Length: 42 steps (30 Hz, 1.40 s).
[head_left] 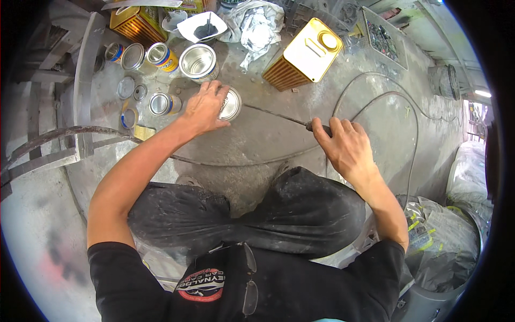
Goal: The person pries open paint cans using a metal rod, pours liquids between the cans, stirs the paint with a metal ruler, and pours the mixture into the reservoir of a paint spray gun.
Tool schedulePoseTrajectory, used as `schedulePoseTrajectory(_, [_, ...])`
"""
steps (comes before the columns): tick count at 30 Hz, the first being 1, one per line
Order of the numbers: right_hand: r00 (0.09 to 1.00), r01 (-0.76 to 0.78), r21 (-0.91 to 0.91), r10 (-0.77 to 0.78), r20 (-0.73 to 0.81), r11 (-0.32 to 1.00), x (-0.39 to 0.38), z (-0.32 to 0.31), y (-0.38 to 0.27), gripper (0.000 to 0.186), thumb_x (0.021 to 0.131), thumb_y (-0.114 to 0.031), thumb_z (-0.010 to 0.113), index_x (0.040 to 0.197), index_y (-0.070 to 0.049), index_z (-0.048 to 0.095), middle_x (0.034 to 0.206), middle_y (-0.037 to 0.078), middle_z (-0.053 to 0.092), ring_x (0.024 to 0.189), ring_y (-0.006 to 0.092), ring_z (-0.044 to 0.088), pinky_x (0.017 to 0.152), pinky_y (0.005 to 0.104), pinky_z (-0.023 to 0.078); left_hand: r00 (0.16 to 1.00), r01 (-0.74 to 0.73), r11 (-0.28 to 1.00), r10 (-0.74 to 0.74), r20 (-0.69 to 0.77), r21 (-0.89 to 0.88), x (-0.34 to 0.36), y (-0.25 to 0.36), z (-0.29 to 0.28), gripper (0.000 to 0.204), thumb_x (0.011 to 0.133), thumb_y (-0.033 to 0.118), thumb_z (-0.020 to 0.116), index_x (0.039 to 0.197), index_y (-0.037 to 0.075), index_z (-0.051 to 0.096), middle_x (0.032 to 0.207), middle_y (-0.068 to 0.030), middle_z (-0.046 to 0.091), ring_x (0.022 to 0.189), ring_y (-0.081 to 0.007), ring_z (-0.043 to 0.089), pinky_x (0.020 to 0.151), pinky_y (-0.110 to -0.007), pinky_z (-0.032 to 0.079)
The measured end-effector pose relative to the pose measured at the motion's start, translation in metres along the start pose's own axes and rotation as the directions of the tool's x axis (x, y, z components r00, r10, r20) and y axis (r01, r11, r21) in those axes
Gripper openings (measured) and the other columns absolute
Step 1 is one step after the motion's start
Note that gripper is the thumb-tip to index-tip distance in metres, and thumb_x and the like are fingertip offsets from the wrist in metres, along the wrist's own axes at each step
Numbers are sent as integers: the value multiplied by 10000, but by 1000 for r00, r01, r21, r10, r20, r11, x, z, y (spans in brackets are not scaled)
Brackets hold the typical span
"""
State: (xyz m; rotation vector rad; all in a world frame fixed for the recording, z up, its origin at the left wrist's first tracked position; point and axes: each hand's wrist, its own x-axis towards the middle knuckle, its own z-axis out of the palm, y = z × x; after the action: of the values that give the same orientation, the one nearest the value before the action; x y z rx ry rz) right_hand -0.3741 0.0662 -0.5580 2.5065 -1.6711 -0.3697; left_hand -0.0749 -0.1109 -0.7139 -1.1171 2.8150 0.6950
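My left hand (204,110) is wrapped over the side of a small round paint can (232,104) with a silver lid, steadying it on the floor. In my right hand (347,147) is the dark handle of a long, thin screwdriver (281,115). Its shaft points left, and the tip reaches the rim of that can's lid. Just beyond my left hand stands a larger open metal can (198,63). To the left of that hand sits a smaller lidded can (163,104).
A tall yellow rectangular tin (314,51) stands beyond the screwdriver. At the far left are several cans, a roll of tape (129,117) and a white tray (201,28). Crumpled sheeting (257,32) lies behind. A hose (230,163) curves across the floor before my knees.
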Motion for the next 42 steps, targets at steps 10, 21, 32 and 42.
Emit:
schedulePoseTrajectory(10, [996,67,-107,-73,-51,992,14,-18,0,463,855,-133,649,1318,-136,640,889,30,519,783,175,559,669,324,453,1000,-2,1000,2,-23,-5,-2,-1,3,963,643,315,956,1453,33,518,1451,-155,494,1344,-371,476,1071,-478,510])
schedulePoseTrajectory(21, [987,160,-169,-157,28,973,27,-34,-8,480,859,-124,635,1336,-67,620,941,45,556,808,178,579,654,306,454,1000,14,1000,-14,6,-21,-2,1,-2,970,654,334,955,1461,40,505,1445,-138,488,1358,-358,454,1045,-466,539])
schedulePoseTrajectory(32, [988,152,-173,-149,30,973,32,-40,-9,481,852,-143,652,1327,-65,629,950,55,558,826,179,588,666,309,476,1000,6,1000,-6,27,-13,-1,-3,0,985,649,346,955,1465,38,499,1454,-145,482,1357,-365,449,1054,-461,530])
schedulePoseTrajectory(42, [956,287,-438,-285,72,852,39,-41,-27,499,870,-173,603,1350,-48,658,865,50,551,724,172,553,590,326,435,999,54,998,-53,10,-29,-1,4,4,1040,609,347,978,1482,63,487,1446,-138,482,1331,-378,462,1039,-475,544])
